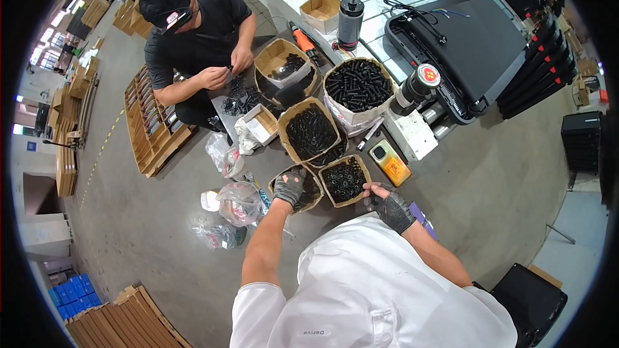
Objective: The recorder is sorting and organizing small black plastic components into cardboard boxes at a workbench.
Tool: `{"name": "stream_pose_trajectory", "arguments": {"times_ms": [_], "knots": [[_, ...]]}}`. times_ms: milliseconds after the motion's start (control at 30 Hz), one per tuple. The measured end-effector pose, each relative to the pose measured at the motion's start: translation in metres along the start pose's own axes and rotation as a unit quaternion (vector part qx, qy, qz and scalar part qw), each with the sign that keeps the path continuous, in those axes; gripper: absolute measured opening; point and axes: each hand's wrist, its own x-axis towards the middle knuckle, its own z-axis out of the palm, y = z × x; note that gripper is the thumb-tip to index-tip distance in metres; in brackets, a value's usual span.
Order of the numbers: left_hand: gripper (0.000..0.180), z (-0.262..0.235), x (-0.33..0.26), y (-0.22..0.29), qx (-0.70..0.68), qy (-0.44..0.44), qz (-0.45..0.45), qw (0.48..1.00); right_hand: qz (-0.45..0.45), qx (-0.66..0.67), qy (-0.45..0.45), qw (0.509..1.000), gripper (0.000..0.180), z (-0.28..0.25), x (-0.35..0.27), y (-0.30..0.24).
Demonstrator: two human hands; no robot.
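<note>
My left hand, in a dark glove with bare patches, reaches down into a small cardboard box; its fingertips are hidden inside. To the right, my right hand in a dark fingerless glove is held beside a box of small black rings. Its thumb and fingertips are drawn together, and anything between them is too small to make out. Beyond these boxes stands a larger open box of thin black parts. Farther right, a white-lined container is heaped with short black cylindrical pieces.
Right of the boxes lie a phone in a yellow case and a white marker. Clear plastic bags are at left. Across the table, a person in black handles a small part. A conveyor carries a black panel.
</note>
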Motion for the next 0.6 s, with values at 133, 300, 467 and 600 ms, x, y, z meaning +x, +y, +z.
{"name": "stream_pose_trajectory", "arguments": {"times_ms": [133,300,467,600], "knots": [[0.019,-0.007,0.011,0.003,0.009,-0.028,0.041,0.999,0.006,-0.012,0.012,1.0,0.025,-0.006,0.0,0.002],[0.02,0.012,-0.002,-0.004,-0.046,-0.003,0.009,0.999,0.009,-0.011,0.009,1.0,0.026,-0.005,-0.003,0.002],[0.025,-0.008,-0.007,-0.003,-0.167,-0.032,-0.079,0.982,0.006,0.01,0.013,1.0,0.026,-0.01,-0.005,0.002],[0.031,-0.005,-0.027,-0.008,-0.352,0.052,-0.148,0.923,0.014,-0.004,-0.007,1.0,0.025,-0.002,-0.001,0.0]]}}
